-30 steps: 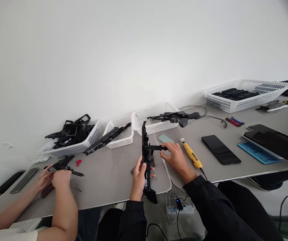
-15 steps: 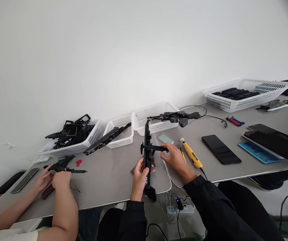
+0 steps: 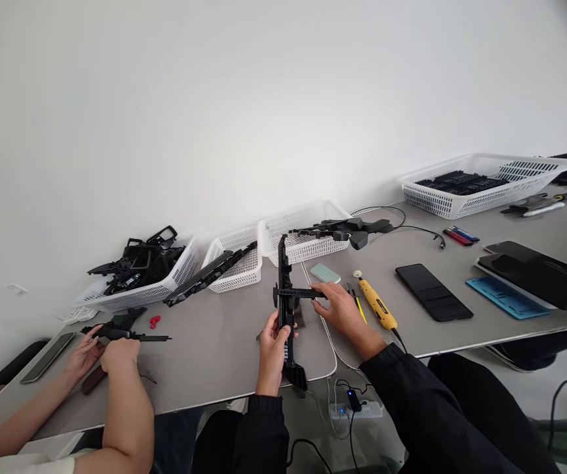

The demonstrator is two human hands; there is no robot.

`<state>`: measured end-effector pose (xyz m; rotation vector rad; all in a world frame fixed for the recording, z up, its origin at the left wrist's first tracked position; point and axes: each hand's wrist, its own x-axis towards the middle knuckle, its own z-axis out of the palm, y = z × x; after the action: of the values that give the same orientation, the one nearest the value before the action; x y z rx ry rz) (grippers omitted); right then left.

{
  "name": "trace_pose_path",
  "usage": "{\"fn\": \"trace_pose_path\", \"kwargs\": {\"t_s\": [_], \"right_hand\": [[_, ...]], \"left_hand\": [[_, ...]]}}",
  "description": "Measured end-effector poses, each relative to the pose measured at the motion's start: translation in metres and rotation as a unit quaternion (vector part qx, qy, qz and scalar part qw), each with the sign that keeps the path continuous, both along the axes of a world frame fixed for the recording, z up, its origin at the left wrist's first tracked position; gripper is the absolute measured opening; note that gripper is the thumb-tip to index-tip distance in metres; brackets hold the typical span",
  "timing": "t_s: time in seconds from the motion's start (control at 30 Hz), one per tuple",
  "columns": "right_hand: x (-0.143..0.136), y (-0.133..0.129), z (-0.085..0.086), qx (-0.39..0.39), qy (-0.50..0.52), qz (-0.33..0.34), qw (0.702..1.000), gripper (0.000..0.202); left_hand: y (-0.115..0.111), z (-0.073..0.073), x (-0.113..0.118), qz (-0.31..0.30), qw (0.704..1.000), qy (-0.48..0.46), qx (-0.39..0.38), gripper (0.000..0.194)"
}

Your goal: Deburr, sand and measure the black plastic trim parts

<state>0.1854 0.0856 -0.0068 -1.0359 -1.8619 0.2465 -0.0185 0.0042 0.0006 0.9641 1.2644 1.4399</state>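
My left hand [image 3: 273, 345] grips a long black plastic trim part [image 3: 285, 263] near its lower half, holding it upright above the table's front edge. In my right hand [image 3: 337, 306] is a black caliper [image 3: 300, 292], pinched between thumb and fingers. The caliper lies crosswise over the trim part, its jaws at the part's left side; whether they touch the plastic I cannot tell. Right of my right hand lie a yellow corded rotary tool [image 3: 378, 303] and a thin yellow-and-black tool [image 3: 357, 304]. A pale green phone-like slab [image 3: 325, 273] rests behind it.
White baskets [image 3: 237, 280] line the wall, with black plastic parts [image 3: 152, 260] in the left one. At left, a co-worker's hands [image 3: 100, 352] hold a dark part and a tool. A black phone-like panel [image 3: 434, 292] and a blue tray [image 3: 508, 297] lie to the right.
The trim part has shifted slightly left and its upper end leans a little more leftward. Both my hands and the caliper moved slightly left with it.
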Motion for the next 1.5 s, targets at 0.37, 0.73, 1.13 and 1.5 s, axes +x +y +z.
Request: {"fn": "trace_pose_path", "kwargs": {"t_s": [0.37, 0.73, 1.13, 1.5], "right_hand": [[-0.0011, -0.0015, 0.0032, 0.016, 0.004, -0.018, 1.0, 0.026], [0.0029, -0.0009, 0.0057, 0.024, -0.017, -0.036, 0.999, 0.02], [0.0036, -0.0002, 0.0058, 0.016, -0.015, -0.029, 0.999, 0.021], [0.0054, -0.0003, 0.0061, 0.014, -0.017, -0.024, 0.999, 0.021]], "left_hand": [[-0.003, -0.0026, -0.0006, 0.005, 0.999, -0.003, -0.032, 0.068], [-0.0021, 0.0042, 0.0023, -0.013, 1.0, -0.002, -0.009, 0.057], [-0.0027, 0.0035, 0.0011, -0.017, 1.0, -0.005, -0.01, 0.06], [-0.002, 0.0021, 0.001, -0.019, 1.0, -0.003, -0.004, 0.061]]}}
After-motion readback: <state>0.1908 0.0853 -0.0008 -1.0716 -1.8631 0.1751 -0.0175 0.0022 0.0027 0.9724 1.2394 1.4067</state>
